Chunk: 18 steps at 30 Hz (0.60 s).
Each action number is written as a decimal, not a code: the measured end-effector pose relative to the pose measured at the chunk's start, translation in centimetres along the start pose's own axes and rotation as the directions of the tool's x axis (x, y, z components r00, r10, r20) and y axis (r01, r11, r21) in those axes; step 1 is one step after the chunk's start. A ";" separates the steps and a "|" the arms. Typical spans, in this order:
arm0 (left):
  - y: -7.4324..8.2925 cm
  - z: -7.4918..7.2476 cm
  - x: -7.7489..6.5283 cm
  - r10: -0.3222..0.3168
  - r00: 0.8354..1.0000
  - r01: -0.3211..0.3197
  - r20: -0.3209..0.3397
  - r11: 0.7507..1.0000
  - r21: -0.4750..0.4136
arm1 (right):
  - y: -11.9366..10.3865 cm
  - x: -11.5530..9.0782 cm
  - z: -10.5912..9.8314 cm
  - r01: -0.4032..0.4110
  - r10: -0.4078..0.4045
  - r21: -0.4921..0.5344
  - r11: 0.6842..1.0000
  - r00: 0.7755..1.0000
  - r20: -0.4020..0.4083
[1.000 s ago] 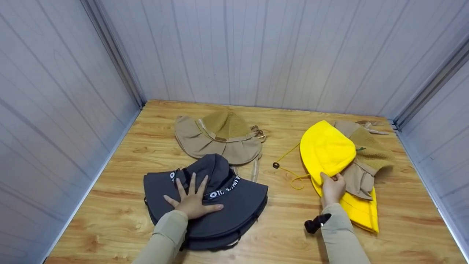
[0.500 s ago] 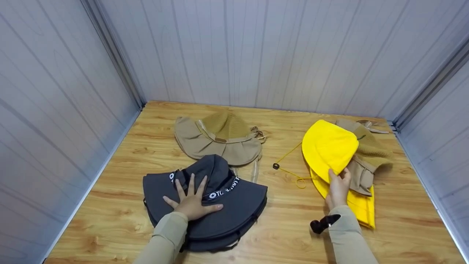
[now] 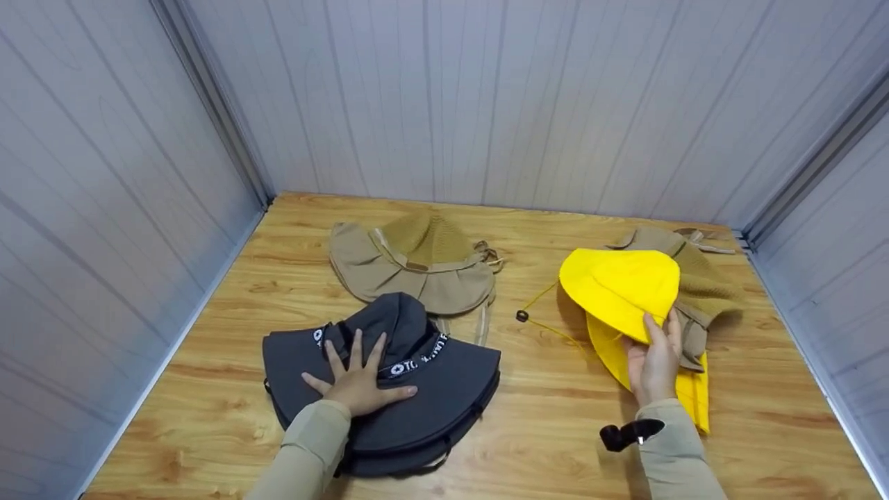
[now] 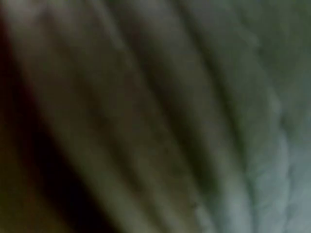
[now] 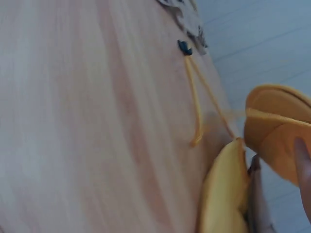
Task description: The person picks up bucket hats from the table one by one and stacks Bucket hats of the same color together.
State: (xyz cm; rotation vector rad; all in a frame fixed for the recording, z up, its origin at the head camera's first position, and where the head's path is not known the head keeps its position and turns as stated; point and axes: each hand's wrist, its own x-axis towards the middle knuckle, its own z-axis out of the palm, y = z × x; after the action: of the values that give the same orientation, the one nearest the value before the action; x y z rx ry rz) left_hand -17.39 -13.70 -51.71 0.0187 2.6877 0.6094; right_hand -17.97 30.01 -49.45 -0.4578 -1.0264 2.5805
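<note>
My left hand (image 3: 360, 390) lies with fingers spread on a dark grey bucket hat (image 3: 444, 389) with white lettering on its band. Another dark brim shows under that hat. On the right, my right hand (image 3: 654, 364) pinches the brim of a yellow hat (image 3: 618, 281), thumb on top. This hat is tilted up over a tan hat (image 3: 708, 292), which rests on more yellow fabric (image 3: 691, 399). From the yellow hat runs a thin cord with a black toggle (image 3: 522, 316). The right wrist view shows the raised yellow hat (image 5: 274, 141) and one finger. The left wrist view is dark and blurred.
A second tan hat (image 3: 430, 271) with a pleated brim and ribbon ties lies behind the grey hat. Pale panel walls (image 3: 458, 104) enclose the wooden tabletop (image 3: 542, 430) at the back and both sides. A black wrist device (image 3: 628, 435) sticks out at the right cuff.
My right hand has moved slightly right and turned, lifting and tilting the yellow hat off the tan one. The left hand stays spread on the grey hat, shifting barely.
</note>
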 end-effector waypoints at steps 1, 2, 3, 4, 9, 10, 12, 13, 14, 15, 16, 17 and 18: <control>0.0 0.0 0.0 -0.003 1.000 0.003 -0.001 1.000 0.008 | -0.2 -0.2 0.2 0.008 -0.008 0.016 1.000 1.000 0.015; 0.1 -0.1 0.1 -0.005 1.000 0.005 -0.001 1.000 0.016 | -0.4 -0.4 0.5 0.019 -0.020 0.018 1.000 0.999 0.031; 0.2 -0.1 0.1 -0.009 1.000 0.009 -0.001 1.000 0.026 | -0.6 -0.6 0.7 0.026 -0.027 0.027 0.999 0.998 0.051; 0.3 -0.3 0.1 -0.012 1.000 0.012 0.000 0.999 0.037 | -0.8 -0.8 0.9 0.033 -0.035 0.025 0.999 0.997 0.070; 1.5 -1.4 -0.4 -0.021 0.999 0.019 0.024 0.997 0.077 | -1.2 -1.8 1.9 0.032 -0.038 0.041 0.999 0.988 0.150; 1.7 -1.6 -0.6 -0.017 0.999 0.015 0.028 0.997 0.077 | -1.3 -2.0 2.1 0.028 -0.036 0.052 0.998 0.987 0.158; 1.8 -2.1 -0.9 -0.001 0.999 -0.002 0.035 0.998 0.069 | -1.4 -2.4 2.5 0.018 -0.033 0.087 0.996 0.984 0.173; 1.8 -2.3 -1.2 0.013 0.999 -0.016 0.040 0.998 0.063 | -1.5 -2.5 2.7 0.014 -0.033 0.107 0.994 0.983 0.182; 1.7 -2.5 -1.3 0.028 0.998 -0.031 0.047 0.998 0.060 | -1.5 -2.6 2.9 0.012 -0.035 0.120 0.993 0.981 0.191; 1.6 -2.8 -1.6 0.044 0.998 -0.048 0.054 0.997 0.061 | -1.6 -2.8 3.1 0.011 -0.037 0.132 0.991 0.979 0.200; 1.6 -3.0 -1.8 0.059 0.996 -0.063 0.063 0.996 0.064 | -1.7 -2.9 3.2 0.013 -0.043 0.138 0.990 0.976 0.214; 1.5 -3.3 -2.1 0.073 0.995 -0.077 0.074 0.995 0.065 | -1.8 -2.9 3.4 0.015 -0.047 0.144 0.989 0.973 0.224; 1.6 -3.7 -2.3 0.086 0.993 -0.092 0.086 0.993 0.067 | -1.9 -3.0 3.5 0.013 -0.051 0.158 0.987 0.970 0.236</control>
State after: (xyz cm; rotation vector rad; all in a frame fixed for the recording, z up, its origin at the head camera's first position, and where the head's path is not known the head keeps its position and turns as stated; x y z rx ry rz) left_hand -16.73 -14.04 -47.15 0.1798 2.6383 0.5269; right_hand -16.38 27.96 -45.15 -0.0905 -0.8874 2.7078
